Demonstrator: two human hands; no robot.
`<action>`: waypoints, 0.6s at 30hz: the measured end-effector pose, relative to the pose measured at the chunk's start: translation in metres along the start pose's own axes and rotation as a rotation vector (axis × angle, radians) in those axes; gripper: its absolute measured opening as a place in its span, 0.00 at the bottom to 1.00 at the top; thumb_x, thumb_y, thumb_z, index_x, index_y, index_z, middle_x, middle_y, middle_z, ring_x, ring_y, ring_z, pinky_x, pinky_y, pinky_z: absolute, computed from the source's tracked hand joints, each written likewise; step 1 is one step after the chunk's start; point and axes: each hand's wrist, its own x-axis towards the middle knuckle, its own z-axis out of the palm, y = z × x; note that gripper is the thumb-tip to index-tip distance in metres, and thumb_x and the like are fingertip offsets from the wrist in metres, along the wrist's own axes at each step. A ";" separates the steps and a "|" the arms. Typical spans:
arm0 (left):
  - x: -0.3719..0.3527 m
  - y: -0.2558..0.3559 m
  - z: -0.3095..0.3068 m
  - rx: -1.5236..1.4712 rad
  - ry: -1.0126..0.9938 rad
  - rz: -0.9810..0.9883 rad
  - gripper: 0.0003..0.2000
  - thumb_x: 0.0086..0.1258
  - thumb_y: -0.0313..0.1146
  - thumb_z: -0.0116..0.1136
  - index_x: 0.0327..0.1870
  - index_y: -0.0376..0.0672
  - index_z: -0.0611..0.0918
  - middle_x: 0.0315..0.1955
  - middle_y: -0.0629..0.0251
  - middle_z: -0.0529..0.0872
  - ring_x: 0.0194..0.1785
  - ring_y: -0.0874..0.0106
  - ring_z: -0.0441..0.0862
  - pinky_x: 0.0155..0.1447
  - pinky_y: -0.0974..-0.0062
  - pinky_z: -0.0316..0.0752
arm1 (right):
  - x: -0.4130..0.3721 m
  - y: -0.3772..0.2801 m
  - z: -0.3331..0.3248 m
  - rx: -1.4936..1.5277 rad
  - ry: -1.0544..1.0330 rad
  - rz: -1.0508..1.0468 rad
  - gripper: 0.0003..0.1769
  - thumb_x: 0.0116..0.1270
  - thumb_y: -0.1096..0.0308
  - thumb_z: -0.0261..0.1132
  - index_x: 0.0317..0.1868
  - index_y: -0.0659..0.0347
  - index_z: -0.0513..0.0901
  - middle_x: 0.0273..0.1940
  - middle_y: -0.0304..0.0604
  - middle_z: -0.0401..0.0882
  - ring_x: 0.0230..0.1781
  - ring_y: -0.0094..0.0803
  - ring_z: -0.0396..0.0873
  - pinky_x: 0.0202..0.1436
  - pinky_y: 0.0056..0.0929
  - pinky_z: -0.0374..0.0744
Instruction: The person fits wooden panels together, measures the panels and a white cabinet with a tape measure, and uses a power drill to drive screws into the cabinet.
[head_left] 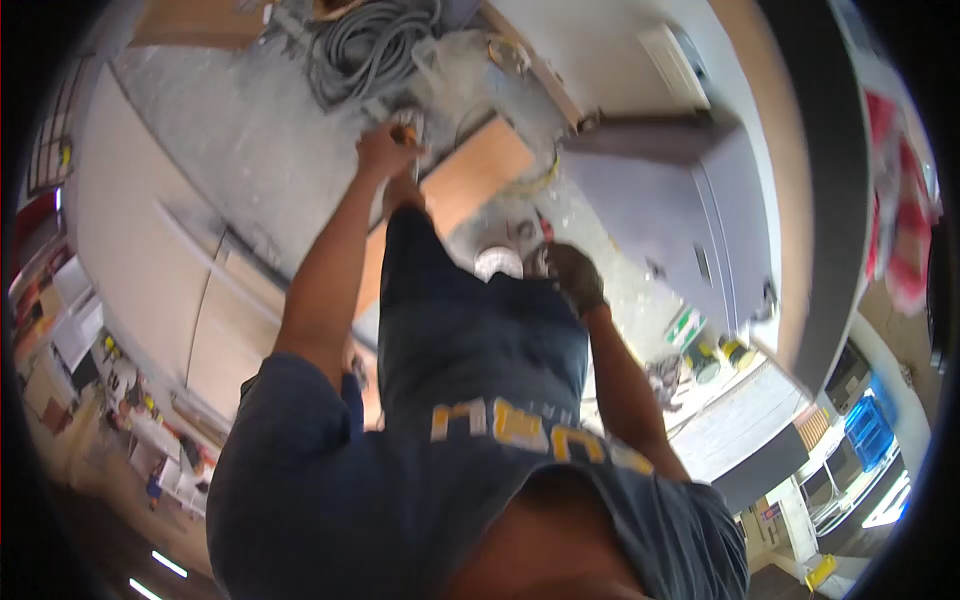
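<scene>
My left hand (387, 152) is bare and stretched out ahead of my knee. Its fingers curl round a small orange-and-dark thing (404, 135), too blurred to name. A dark work glove covers my right hand (575, 278), held low beside my right thigh with the fingers bent inward. What it grips is mostly hidden. Close to its fingertips stands a white round tub (498, 262), partly behind my shorts. An orange-brown wooden board (480, 168) lies aslant on the floor, passing behind my left leg.
Coiled grey hose (375, 45) lies on the dusty concrete floor (215, 110) ahead. A grey cabinet (660, 210) stands on the right, with a pale panel (745, 420) nearer to me. Large beige panels (140, 210) line the left side. A blue plastic item (870, 430) sits far right.
</scene>
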 end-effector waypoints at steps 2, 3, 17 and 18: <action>0.092 -0.035 0.046 0.109 -0.204 0.046 0.35 0.41 0.51 0.72 0.53 0.45 0.79 0.51 0.46 0.79 0.61 0.53 0.72 0.65 0.55 0.63 | 0.068 -0.009 0.029 0.152 -0.180 0.520 0.17 0.62 0.63 0.57 0.50 0.57 0.80 0.47 0.51 0.80 0.49 0.47 0.78 0.53 0.39 0.76; 0.134 -0.049 0.072 0.157 -0.316 0.048 0.34 0.41 0.49 0.72 0.53 0.46 0.79 0.53 0.44 0.77 0.62 0.51 0.70 0.65 0.54 0.63 | 0.103 -0.016 0.043 0.188 -0.251 0.776 0.18 0.61 0.65 0.57 0.52 0.55 0.79 0.48 0.52 0.81 0.50 0.47 0.78 0.54 0.39 0.75; 0.355 -0.123 0.273 0.234 0.103 0.332 0.26 0.51 0.35 0.68 0.55 0.49 0.77 0.53 0.53 0.71 0.57 0.53 0.69 0.59 0.55 0.69 | 0.375 0.278 0.231 -0.341 -0.494 0.681 0.34 0.55 0.63 0.57 0.66 0.59 0.66 0.55 0.61 0.75 0.59 0.53 0.73 0.62 0.42 0.72; 0.346 -0.120 0.279 0.237 0.086 0.327 0.26 0.51 0.35 0.68 0.55 0.49 0.77 0.53 0.53 0.71 0.57 0.53 0.69 0.59 0.55 0.69 | 0.384 0.277 0.233 -0.358 -0.540 0.714 0.30 0.56 0.63 0.56 0.61 0.58 0.70 0.52 0.62 0.77 0.55 0.56 0.75 0.59 0.46 0.73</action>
